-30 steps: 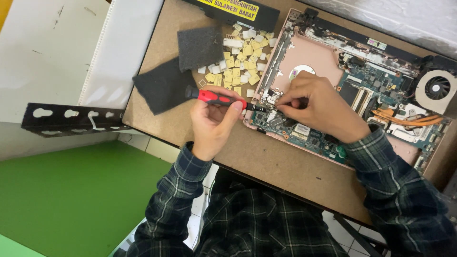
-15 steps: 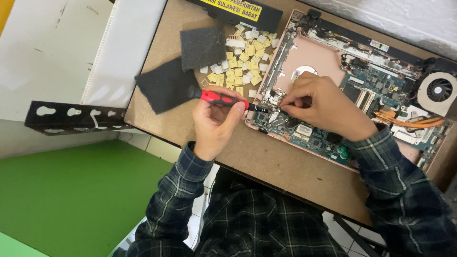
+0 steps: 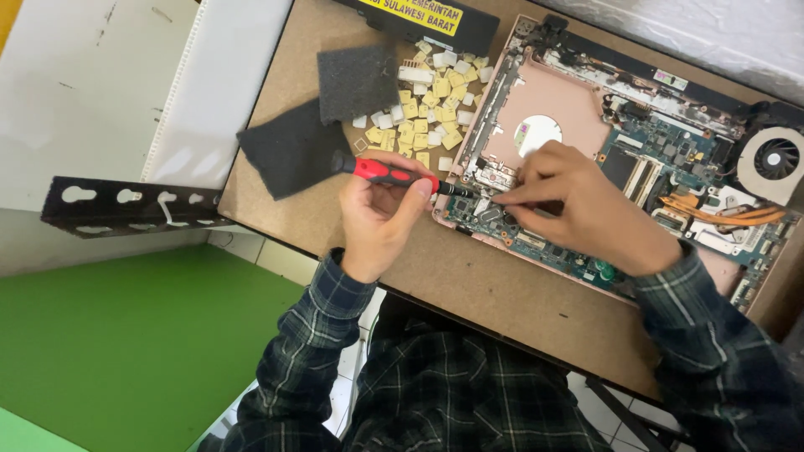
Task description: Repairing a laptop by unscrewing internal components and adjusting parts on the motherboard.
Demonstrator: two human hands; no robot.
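An opened laptop (image 3: 578,109) lies on a brown board (image 3: 469,276), its pink frame and green circuit board (image 3: 662,151) exposed. My left hand (image 3: 381,218) grips a red-handled screwdriver (image 3: 385,173), its shaft lying level and its tip at the laptop's near left corner. My right hand (image 3: 586,209) rests on the circuit board, with fingertips pinched close to the screwdriver tip; whatever they pinch is too small to make out. Both arms wear dark plaid sleeves.
A pile of several pale yellow and white keycaps (image 3: 427,109) lies left of the laptop, beside two dark foam pads (image 3: 289,146). A black fan (image 3: 775,159) sits at the laptop's right end. A black perforated metal bracket (image 3: 126,205) sticks out at the left above a green floor (image 3: 126,335).
Both hands keep their places at the laptop's near left corner. The screwdriver stays on the same spot and the view has shifted only slightly.
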